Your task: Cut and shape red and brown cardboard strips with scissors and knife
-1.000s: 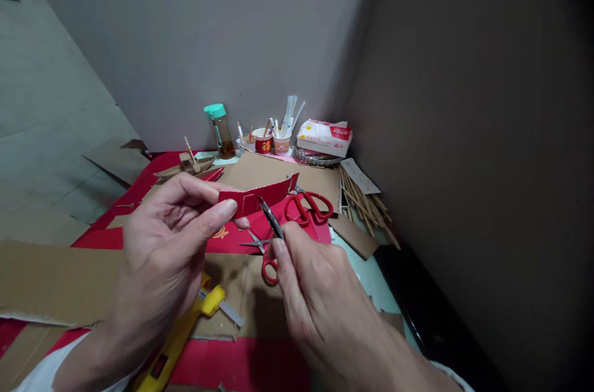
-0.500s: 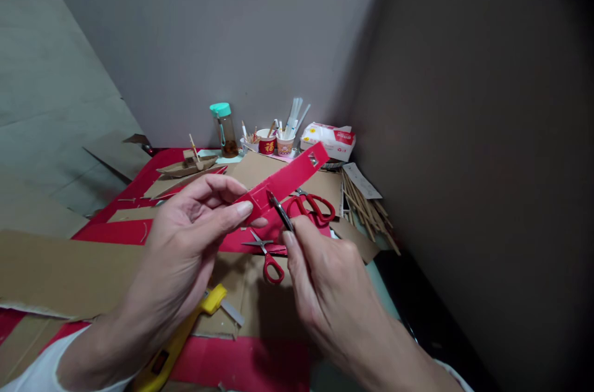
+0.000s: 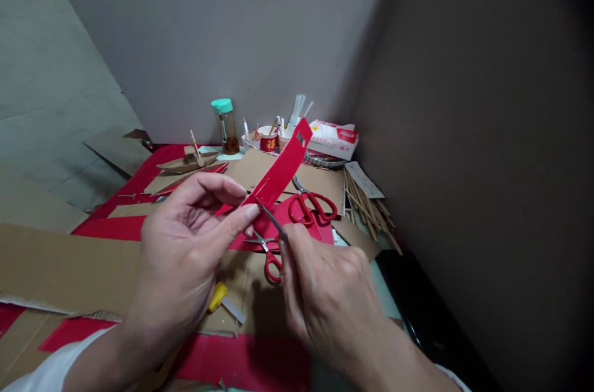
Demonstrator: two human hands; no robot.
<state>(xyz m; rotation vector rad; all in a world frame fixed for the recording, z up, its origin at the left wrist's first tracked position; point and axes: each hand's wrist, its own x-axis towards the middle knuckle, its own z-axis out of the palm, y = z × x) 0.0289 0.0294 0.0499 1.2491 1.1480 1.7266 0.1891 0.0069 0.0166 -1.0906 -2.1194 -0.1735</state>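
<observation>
- Right under the hands, small red scissors (image 3: 270, 259) lie on brown cardboard (image 3: 60, 274), and larger red scissors (image 3: 312, 206) lie just beyond.
- Left hand (image 3: 185, 256) pinches the lower end of a red card strip (image 3: 281, 169), which tilts up toward the back wall.
- Right hand (image 3: 325, 293) closes its fingers on a thin metal tool (image 3: 271, 221), tip at the strip's lower end.
- Cups (image 3: 271, 140), a bottle (image 3: 226, 126) and a tissue pack (image 3: 335, 138) crowd the counter's far edge.
- Wooden sticks (image 3: 366, 206) lie by the dark right wall.
</observation>
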